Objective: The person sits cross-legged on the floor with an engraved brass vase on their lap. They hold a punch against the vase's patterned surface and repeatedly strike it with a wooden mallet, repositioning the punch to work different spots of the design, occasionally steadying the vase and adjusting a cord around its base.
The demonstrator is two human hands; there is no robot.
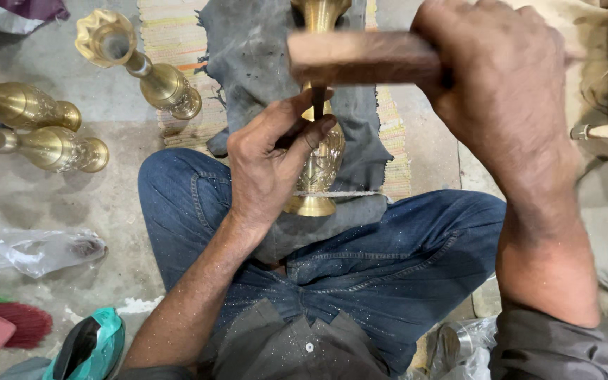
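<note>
Head view: bare concrete floor [72,211], grey cloth [248,63] over striped mat [170,35] ahead of crossed knees. Left hand [269,162], grip pinching chisel [318,102] against brass vase [321,169] lying on cloth. Right hand [501,91], grip clenched round wooden mallet [360,56], raised. Risk: off-centre blow, chisel skidding, marred brass, struck fingers.

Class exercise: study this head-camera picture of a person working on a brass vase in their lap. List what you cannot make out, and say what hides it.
- Brass vase: top cut off by the upper edge; middle hidden by the wooden mallet and the left hand.
- Thin dark tool in the left hand: its tip on the vase is too small to see.
- Mallet: blurred, its handle covered by the right hand.
- Green bag: cut off by the lower edge.
</note>
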